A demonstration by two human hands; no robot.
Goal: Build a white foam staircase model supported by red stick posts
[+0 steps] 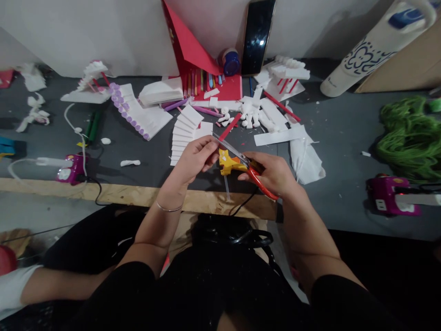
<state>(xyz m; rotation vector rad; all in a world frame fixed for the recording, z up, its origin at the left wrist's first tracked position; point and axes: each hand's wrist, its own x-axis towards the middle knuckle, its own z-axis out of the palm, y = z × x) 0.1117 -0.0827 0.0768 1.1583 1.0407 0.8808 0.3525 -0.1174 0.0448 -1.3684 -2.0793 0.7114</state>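
My right hand (274, 172) is closed on the orange-handled scissors (263, 184), whose blades point up and left toward my other hand. A red strip (230, 128) rises at a slant beside the blade tips. Its lower end meets the fingertips of my left hand (198, 156), which are pinched together on it. Just below the blades lies a yellow glue gun (228, 163), partly hidden by my right hand and the scissors. A fan of folded white strips (182, 135) lies behind my left hand. White clay-like pieces (250, 110) sit beyond the red strip.
Against the wall stand a red folder (189, 41), a phone (257, 37) and a white bottle (358, 57). Purple glue guns (72, 169) lie at both sides, with green yarn (409, 138) at right. Another person's arm (62, 285) shows at lower left.
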